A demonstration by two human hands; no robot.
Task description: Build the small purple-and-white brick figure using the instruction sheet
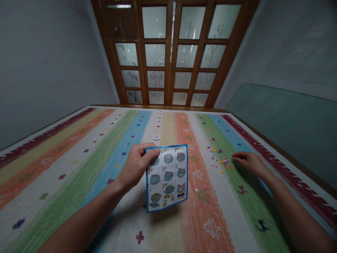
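Observation:
My left hand [137,160] grips the upper left corner of an instruction sheet [167,181], thumb on its front. The sheet has a blue border and a grid of drawn building steps, and it stands tilted up above the cloth. On the right, my right hand [247,162] is closed in a pinch at the edge of a scatter of small toy bricks [222,163] in yellow, purple, pink and white. Something pale shows at its fingertips, too small to make out. Farther back lies a small white and purple brick piece [156,138], apart from both hands.
A striped, patterned tablecloth [105,168] covers the table. Two loose bits, one a white brick [196,189], lie between the sheet and the scatter. Wooden doors with glass panes [168,52] stand behind, and a pale green panel [284,116] leans along the right wall.

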